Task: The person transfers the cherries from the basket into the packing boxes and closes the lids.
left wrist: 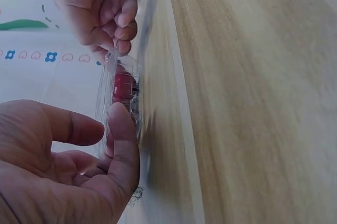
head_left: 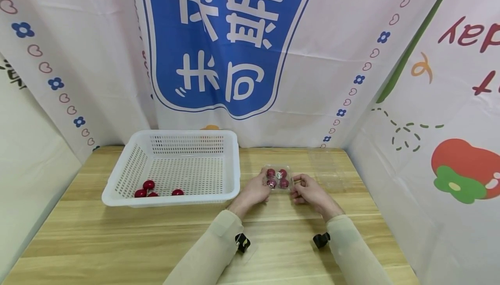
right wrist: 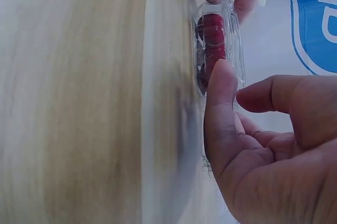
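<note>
Left hand (head_left: 254, 189) and right hand (head_left: 310, 190), barely open, are pinching opposite edges of a clear box (head_left: 277, 189); uneven squeezing is risking spilled red fruits (head_left: 284, 183).

Printed white cloth (head_left: 308, 98), wood-grain table (head_left: 129, 237)

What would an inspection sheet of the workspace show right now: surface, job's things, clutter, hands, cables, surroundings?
Surface: wood-grain table.
Job's things: clear plastic box holding four round red items; white basket with four loose red items in view.
Clutter: faint clear plastic at the table's far right, shape uncertain.
Grippers: left hand and right hand pinch opposite sides of the box.
Cables: nothing seen.
Surroundings: printed cloth behind the table.
</note>
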`<state>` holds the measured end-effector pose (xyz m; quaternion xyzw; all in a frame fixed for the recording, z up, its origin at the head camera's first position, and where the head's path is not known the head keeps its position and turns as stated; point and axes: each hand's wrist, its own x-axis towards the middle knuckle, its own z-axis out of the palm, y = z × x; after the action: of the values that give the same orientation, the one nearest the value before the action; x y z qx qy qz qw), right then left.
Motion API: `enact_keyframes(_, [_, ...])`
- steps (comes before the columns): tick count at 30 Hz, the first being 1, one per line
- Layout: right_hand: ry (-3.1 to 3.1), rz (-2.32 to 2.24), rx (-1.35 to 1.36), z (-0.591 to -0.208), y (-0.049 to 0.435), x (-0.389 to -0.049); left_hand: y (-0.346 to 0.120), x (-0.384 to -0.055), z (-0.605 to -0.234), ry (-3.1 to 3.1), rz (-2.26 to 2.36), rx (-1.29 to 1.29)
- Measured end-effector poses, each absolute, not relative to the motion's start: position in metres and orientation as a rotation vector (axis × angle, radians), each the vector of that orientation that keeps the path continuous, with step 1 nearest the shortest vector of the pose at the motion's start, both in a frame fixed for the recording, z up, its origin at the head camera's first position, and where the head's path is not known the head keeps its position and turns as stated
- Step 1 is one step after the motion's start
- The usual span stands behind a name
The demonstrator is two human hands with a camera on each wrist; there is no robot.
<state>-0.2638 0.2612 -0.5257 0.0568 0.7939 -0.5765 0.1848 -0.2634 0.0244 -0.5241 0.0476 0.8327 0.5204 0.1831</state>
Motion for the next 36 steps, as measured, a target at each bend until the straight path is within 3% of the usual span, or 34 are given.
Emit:
enact_keyframes(14, [2.337, -1.471, -0.004, -0.513, 0.267, -0.263, 0.024, -0.262, -0.526, 2.343, 1.443, 0.083])
enact_keyframes(36, [2.304, -1.416, 0.134, -0.511, 0.268, -0.310, 0.025, -0.248, -0.521, 2.368, 1.372, 0.119])
